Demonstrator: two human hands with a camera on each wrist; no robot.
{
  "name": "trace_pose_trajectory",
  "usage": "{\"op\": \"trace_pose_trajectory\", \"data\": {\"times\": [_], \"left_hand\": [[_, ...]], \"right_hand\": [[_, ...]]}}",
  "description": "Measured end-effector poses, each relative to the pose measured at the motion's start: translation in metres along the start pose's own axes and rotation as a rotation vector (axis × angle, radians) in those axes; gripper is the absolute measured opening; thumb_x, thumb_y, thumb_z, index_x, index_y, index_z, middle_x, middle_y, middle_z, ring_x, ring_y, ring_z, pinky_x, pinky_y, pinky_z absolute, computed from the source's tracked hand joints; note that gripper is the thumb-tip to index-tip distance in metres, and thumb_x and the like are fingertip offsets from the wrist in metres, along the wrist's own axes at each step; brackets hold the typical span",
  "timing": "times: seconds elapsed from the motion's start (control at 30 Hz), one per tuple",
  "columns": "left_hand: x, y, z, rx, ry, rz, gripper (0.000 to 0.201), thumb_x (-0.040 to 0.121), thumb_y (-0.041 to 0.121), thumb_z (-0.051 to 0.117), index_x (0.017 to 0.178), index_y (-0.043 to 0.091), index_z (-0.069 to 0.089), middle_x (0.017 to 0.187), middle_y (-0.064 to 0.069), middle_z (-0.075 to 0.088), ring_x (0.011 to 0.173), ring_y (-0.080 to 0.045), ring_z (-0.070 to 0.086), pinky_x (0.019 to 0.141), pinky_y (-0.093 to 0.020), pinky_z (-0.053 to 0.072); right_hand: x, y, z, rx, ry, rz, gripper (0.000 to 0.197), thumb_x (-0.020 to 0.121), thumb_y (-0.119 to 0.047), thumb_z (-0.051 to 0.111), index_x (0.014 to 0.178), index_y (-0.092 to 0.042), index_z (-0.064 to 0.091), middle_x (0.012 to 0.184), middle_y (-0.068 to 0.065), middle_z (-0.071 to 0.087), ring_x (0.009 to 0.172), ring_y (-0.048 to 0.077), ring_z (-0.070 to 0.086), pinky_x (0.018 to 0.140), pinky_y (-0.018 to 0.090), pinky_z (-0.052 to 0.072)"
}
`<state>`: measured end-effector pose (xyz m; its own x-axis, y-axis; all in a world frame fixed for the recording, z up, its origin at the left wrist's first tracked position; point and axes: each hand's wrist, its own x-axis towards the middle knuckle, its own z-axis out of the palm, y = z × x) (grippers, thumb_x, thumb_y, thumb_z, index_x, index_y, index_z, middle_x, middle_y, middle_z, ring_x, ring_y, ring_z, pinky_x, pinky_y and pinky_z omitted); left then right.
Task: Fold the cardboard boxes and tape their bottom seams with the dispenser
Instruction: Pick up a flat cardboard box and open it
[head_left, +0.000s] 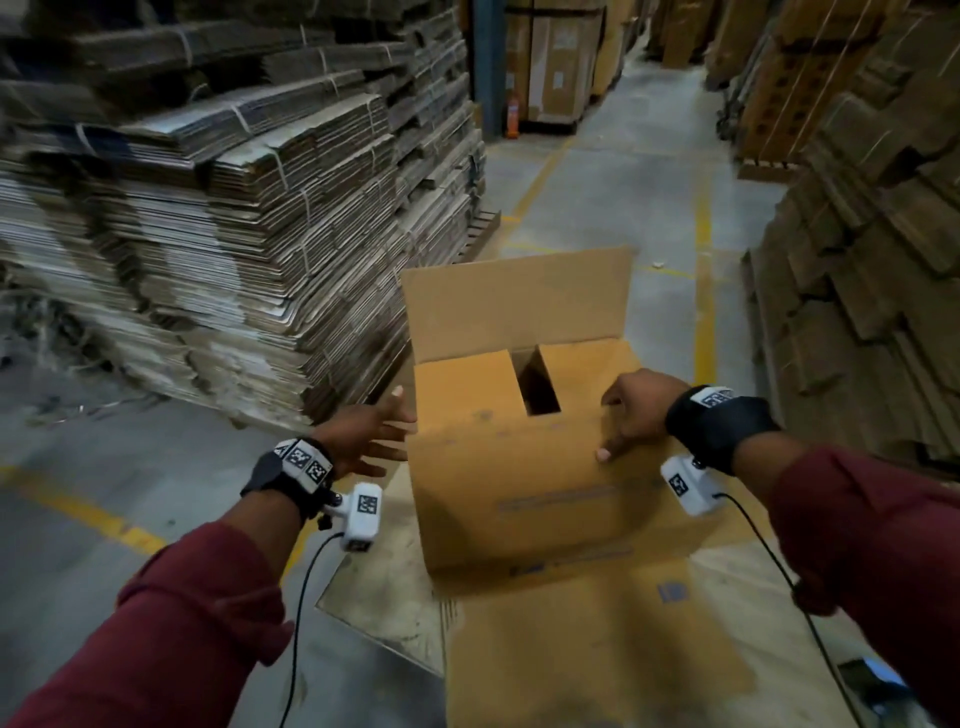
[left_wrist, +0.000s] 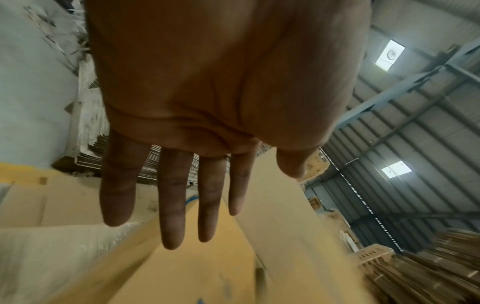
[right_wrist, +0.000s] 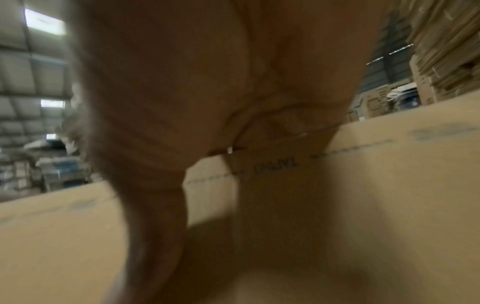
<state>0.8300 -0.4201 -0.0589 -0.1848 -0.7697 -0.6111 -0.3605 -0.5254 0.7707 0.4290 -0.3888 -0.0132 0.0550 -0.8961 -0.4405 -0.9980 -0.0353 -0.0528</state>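
A brown cardboard box (head_left: 519, 499) stands on a flat cardboard sheet (head_left: 571, 649) on the floor. Its far flap (head_left: 519, 301) stands upright. Two side flaps lie folded inward with a dark gap (head_left: 535, 384) between them. My right hand (head_left: 631, 415) grips the box's near top edge at the right, fingers over the top and thumb on the front face. My left hand (head_left: 374, 436) is beside the box's left top corner with straight fingers (left_wrist: 171, 205) and holds nothing. The right wrist view is blurred and shows my right hand (right_wrist: 207, 102) against the box (right_wrist: 363, 205).
Tall stacks of tied flattened boxes (head_left: 234, 208) fill the left side. More cardboard stacks (head_left: 872, 234) line the right. An aisle with yellow lines (head_left: 704, 228) runs ahead to a red extinguisher (head_left: 512, 119). A dark and blue object (head_left: 872, 680) lies at the lower right.
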Motion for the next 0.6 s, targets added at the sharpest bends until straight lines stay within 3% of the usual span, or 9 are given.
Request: {"op": "trace_pose_trajectory", "data": {"times": [0.07,0.13,0.23,0.33,0.4,0.5,0.53,0.6], "left_hand": [[-0.003,0.001,0.012,-0.011,0.011,0.026,0.062,0.096,0.074,0.045,0.12,0.023,0.071,0.119,-0.005,0.074,0.11,-0.03,0.068,0.095,-0.048,0.049],[-0.002,0.001,0.025,0.038,0.013,0.05,0.049,0.095,0.068,0.056,0.121,0.028,0.069,0.127,-0.004,0.069,0.113,-0.028,0.065,0.096,-0.047,0.051],[0.006,-0.01,0.046,0.229,0.082,0.121,0.055,0.087,0.057,0.075,0.128,0.022,0.069,0.127,-0.007,0.068,0.117,-0.031,0.063,0.09,-0.045,0.055],[0.016,-0.037,0.06,0.495,0.159,0.147,0.075,0.079,0.046,0.087,0.139,0.008,0.062,0.136,-0.01,0.065,0.123,-0.028,0.063,0.101,-0.04,0.052],[0.018,-0.06,0.063,0.566,0.221,0.141,0.075,0.073,0.031,0.094,0.137,0.01,0.063,0.128,-0.008,0.068,0.115,-0.024,0.066,0.098,-0.036,0.054],[0.018,-0.092,0.058,0.486,0.291,0.139,0.064,0.068,0.001,0.093,0.126,0.011,0.068,0.096,-0.01,0.071,0.077,-0.026,0.072,0.072,-0.041,0.063],[0.015,-0.093,0.057,0.504,0.288,0.156,0.062,0.068,0.002,0.093,0.124,0.011,0.068,0.095,-0.008,0.07,0.074,-0.025,0.072,0.067,-0.038,0.062],[0.012,-0.08,0.058,0.611,0.284,0.21,0.059,0.07,0.015,0.095,0.123,0.015,0.07,0.102,-0.002,0.072,0.085,-0.02,0.07,0.075,-0.032,0.058]], "right_hand": [[0.012,0.002,0.019,-0.076,0.102,0.026,0.099,0.059,-0.084,0.075,0.14,-0.03,0.055,0.129,0.003,0.065,0.116,0.029,0.061,0.094,0.039,0.052],[0.022,0.001,0.044,-0.122,0.178,0.05,0.095,0.069,-0.083,0.066,0.148,-0.034,0.044,0.137,0.002,0.061,0.124,0.031,0.056,0.099,0.043,0.048],[0.028,0.003,0.086,0.001,0.205,0.094,0.091,0.082,-0.072,0.061,0.157,-0.035,0.024,0.164,0.001,0.028,0.15,0.028,0.025,0.114,0.054,0.031],[0.025,0.006,0.126,0.08,0.096,0.07,0.094,0.086,-0.075,0.053,0.161,-0.038,0.011,0.171,-0.003,0.004,0.157,0.025,0.004,0.12,0.059,0.016],[0.014,0.008,0.145,0.103,0.07,0.057,0.094,0.085,-0.077,0.052,0.161,-0.038,0.012,0.171,-0.003,0.006,0.157,0.025,0.005,0.12,0.06,0.013],[-0.007,0.012,0.165,0.232,0.157,0.073,0.087,0.085,-0.07,0.056,0.159,-0.034,0.026,0.17,0.004,0.013,0.156,0.024,0.012,0.122,0.054,0.017],[-0.013,0.013,0.172,0.254,0.161,0.067,0.081,0.089,-0.065,0.058,0.158,-0.032,0.03,0.17,0.008,0.013,0.156,0.024,0.013,0.123,0.052,0.017],[-0.023,0.013,0.185,0.288,0.163,0.059,0.071,0.096,-0.057,0.057,0.158,-0.031,0.034,0.17,0.01,0.009,0.156,0.024,0.011,0.124,0.051,0.013]]}}
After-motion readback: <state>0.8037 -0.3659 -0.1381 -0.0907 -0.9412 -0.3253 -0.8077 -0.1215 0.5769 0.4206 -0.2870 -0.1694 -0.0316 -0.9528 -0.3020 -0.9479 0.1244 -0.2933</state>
